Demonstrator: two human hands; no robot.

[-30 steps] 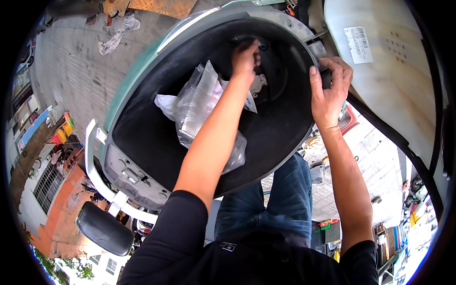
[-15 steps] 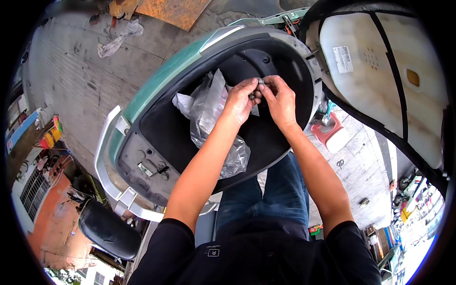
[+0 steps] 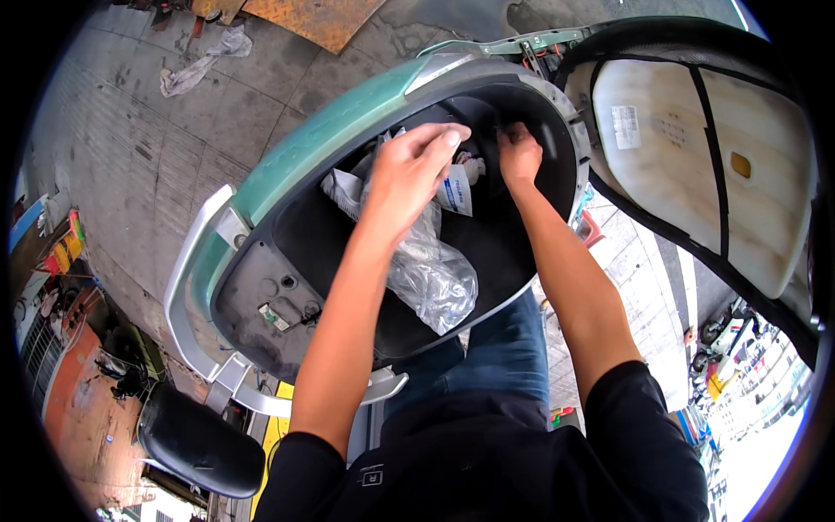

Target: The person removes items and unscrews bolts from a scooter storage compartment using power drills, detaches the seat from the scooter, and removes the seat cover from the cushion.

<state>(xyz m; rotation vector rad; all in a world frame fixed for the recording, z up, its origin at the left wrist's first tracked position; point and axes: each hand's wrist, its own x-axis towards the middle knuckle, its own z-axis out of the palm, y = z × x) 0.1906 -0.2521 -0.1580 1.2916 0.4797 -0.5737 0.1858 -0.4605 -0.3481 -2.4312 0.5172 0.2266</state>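
The black storage bucket [image 3: 487, 235] of a green scooter lies open below me. Over it, my left hand [image 3: 416, 161] is closed, its thumb pressed to the fingers; whatever it holds is hidden. My right hand [image 3: 520, 161] reaches down inside by the far right wall, fingers pinched in the dark, and what they grip cannot be made out. A crumpled clear plastic bag [image 3: 435, 278] rests in the bucket under my left forearm. Between the hands sit a white packet with blue print [image 3: 456, 191] and a small pale bundle [image 3: 472, 165].
The raised seat [image 3: 661, 157] stands at the right, its pale underside showing. A silver grab rail [image 3: 187, 287] and black backrest pad [image 3: 200, 439] border the left. A grey rag [image 3: 196, 74] and a rusty plate [image 3: 317, 17] lie on the paving [image 3: 174, 148].
My hands were together over the bucket, fingering small metal fasteners. They have parted: the right has moved down by the far wall, the left slightly left, and the packet now shows more.
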